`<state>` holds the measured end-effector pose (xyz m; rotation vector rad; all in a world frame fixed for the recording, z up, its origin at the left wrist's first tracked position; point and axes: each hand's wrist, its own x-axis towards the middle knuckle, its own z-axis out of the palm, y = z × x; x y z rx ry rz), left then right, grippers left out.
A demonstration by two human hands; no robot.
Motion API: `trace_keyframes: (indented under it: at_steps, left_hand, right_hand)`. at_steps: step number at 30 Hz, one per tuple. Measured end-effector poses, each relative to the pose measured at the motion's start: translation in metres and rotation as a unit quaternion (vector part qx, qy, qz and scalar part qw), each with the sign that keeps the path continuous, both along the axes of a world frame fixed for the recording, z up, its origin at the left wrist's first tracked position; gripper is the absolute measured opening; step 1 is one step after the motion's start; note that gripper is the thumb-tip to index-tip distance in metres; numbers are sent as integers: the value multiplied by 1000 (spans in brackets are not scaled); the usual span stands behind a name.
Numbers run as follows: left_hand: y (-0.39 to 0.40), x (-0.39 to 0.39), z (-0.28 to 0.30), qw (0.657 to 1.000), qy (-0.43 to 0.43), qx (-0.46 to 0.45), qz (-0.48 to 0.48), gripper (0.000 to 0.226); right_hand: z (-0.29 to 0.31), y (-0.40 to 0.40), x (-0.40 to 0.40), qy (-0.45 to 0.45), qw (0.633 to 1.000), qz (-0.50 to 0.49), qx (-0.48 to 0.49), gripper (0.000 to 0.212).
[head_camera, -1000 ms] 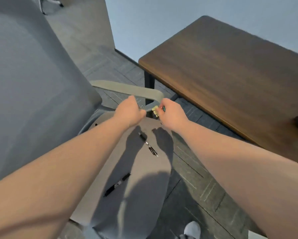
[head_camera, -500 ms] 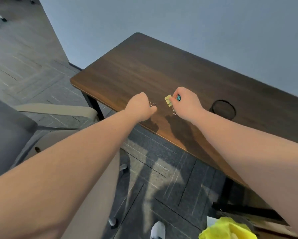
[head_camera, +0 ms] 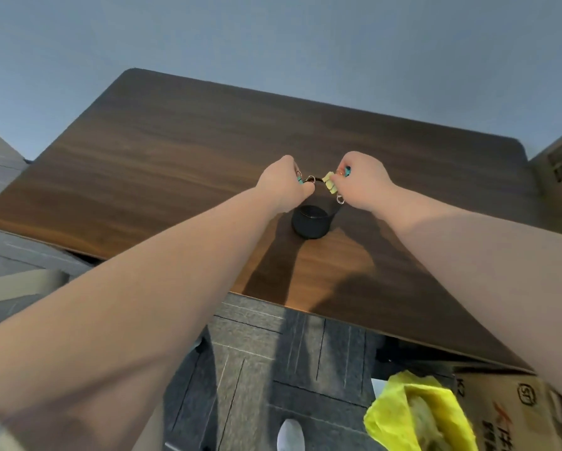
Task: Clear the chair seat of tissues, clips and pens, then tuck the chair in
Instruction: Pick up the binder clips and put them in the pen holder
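- Your left hand (head_camera: 283,183) is curled closed around binder clips; a teal clip (head_camera: 301,181) and wire loops poke out by the thumb.
- Your right hand (head_camera: 362,180) is pinched closed on a pale yellow clip (head_camera: 331,183), with a bit of teal at the fingertips.
- Both hands hover over the black pen cup (head_camera: 310,221) standing mid-bench (head_camera: 162,151).
- The bench top to either side is bare; its near edge lies below your forearms.
- A yellow bag (head_camera: 413,415) sits in a cardboard box (head_camera: 507,415) on the floor to your right.

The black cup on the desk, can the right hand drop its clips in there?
Probably yes. The right hand holds yellow clips just above the black cup, whose open top has nothing over it. The left hand hovers beside it, not blocking.
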<state>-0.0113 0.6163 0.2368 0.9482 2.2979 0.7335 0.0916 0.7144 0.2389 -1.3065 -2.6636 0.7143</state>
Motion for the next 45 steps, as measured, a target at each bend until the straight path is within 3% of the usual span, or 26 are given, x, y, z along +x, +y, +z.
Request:
trace_keyframes:
  at_steps: [11, 25, 38, 45]
  left_hand:
    - [39, 1, -22, 998, -34, -52, -27, 23]
    - [51, 1, -31, 991, -15, -120, -59, 17]
    - [42, 4, -24, 990, 79, -89, -77, 45]
    - [38, 10, -27, 997, 8, -53, -52, 56]
  right_hand:
    - [-12, 13, -10, -54, 992, 8, -112, 8]
    - [-25, 19, -24, -76, 990, -1, -122, 6]
    - [-33, 17, -15, -9, 989, -19, -147, 24]
    - [-30, 17, -6, 17, 989, -21, -148, 25]
